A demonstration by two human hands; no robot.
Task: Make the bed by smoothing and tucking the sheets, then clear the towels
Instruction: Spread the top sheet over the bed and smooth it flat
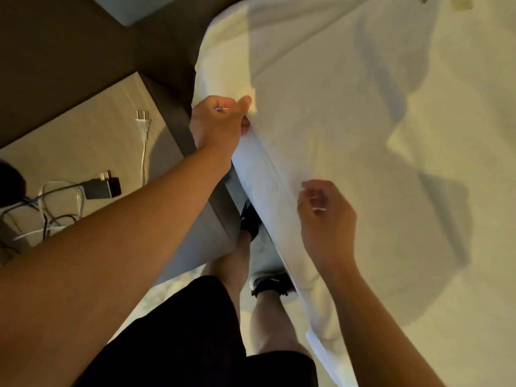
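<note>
Our left hand [219,121] pinches the sheet [349,135] edge between thumb and curled fingers; right hand [325,219] hovers loosely curled, empty. We judge the cloth light, limp; grip the hem.

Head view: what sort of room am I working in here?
Most likely a bedroom, possibly a hotel room. A bed with a white sheet fills the right side, the left hand gripping its edge. Beside it stands a nightstand with a black charger and tangled cables.

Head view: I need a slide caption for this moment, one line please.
Left hand pinches the white sheet at the bed's edge beside the nightstand; right hand hovers open.
</note>
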